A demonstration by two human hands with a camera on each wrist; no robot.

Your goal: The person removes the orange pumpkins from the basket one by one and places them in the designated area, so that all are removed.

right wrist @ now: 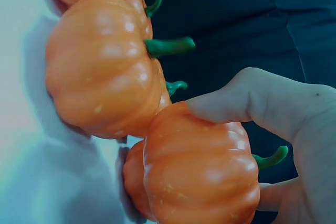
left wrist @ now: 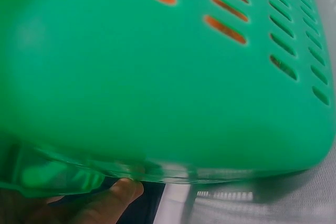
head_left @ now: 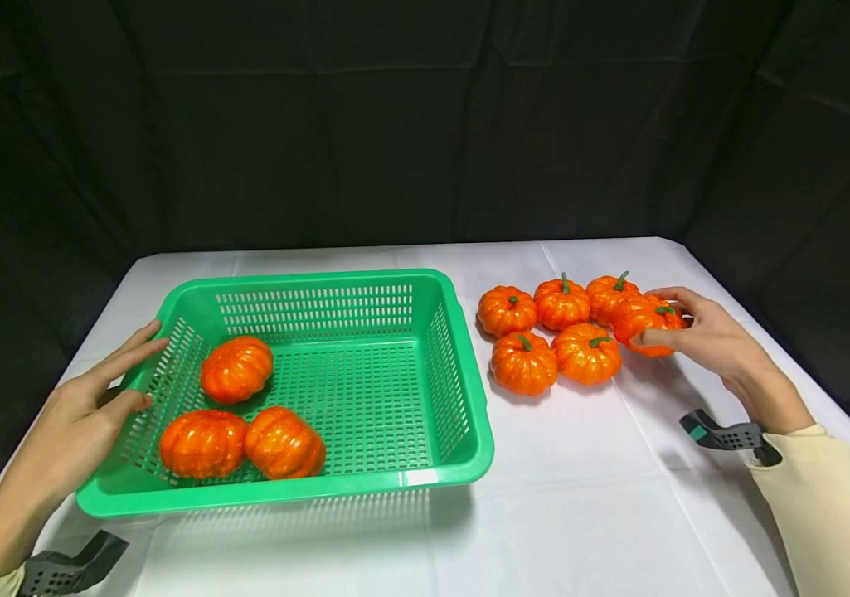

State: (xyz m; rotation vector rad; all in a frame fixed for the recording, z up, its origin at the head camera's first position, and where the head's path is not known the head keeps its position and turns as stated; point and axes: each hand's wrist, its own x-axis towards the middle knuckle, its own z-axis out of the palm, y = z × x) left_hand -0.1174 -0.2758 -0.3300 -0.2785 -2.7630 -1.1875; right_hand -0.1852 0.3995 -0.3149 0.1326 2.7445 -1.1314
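A green slotted basket [head_left: 462, 390] sits on the white table and holds three orange pumpkins [head_left: 236, 368]. My left hand [head_left: 99, 396] lies flat against its left wall [left wrist: 157, 77], fingers straight. To the right of the basket lies a cluster of several small pumpkins [head_left: 544, 336] with green stems. My right hand [head_left: 693, 327] grips the rightmost pumpkin [head_left: 648, 323] of that cluster, thumb and fingers curled round it. In the right wrist view the gripped pumpkin [right wrist: 202, 177] fills the lower frame, with its neighbours [right wrist: 100, 72] just beyond.
The white tablecloth [head_left: 581, 481] runs out to a black backdrop behind and dark edges at both sides. Wrist camera mounts [head_left: 726, 435] sit at both forearms. Open cloth lies in front of the basket and the pumpkin cluster.
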